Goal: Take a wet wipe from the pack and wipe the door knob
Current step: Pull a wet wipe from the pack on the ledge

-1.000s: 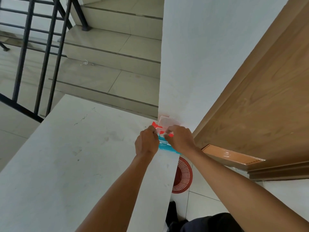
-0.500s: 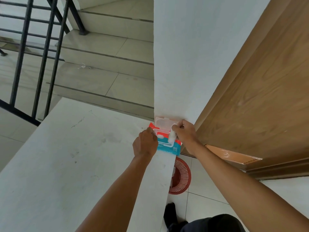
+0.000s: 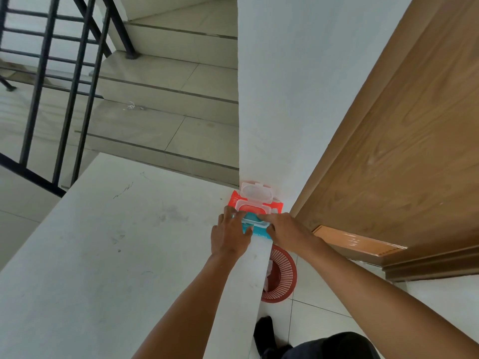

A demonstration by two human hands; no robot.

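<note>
A red and teal wet wipe pack (image 3: 255, 206) lies on a white ledge (image 3: 116, 255), against the white wall. Its clear lid (image 3: 256, 192) is flipped up and leans on the wall. My left hand (image 3: 229, 235) presses on the pack's left side with fingers spread. My right hand (image 3: 285, 230) rests on the pack's right front, its fingertips at the teal opening. No wipe shows outside the pack. The brown wooden door (image 3: 401, 151) stands at the right, and its knob is out of view.
A red plastic basket (image 3: 282, 278) sits on the tiled floor below the ledge's edge. Tiled stairs (image 3: 168, 112) and a black railing (image 3: 64, 86) are beyond the ledge. My foot in a black sock (image 3: 264, 332) is near the basket.
My right hand lifted the lid, let it go and dropped to the pack's opening. The lid now stands fully open against the wall. My left hand's fingers have spread over the pack.
</note>
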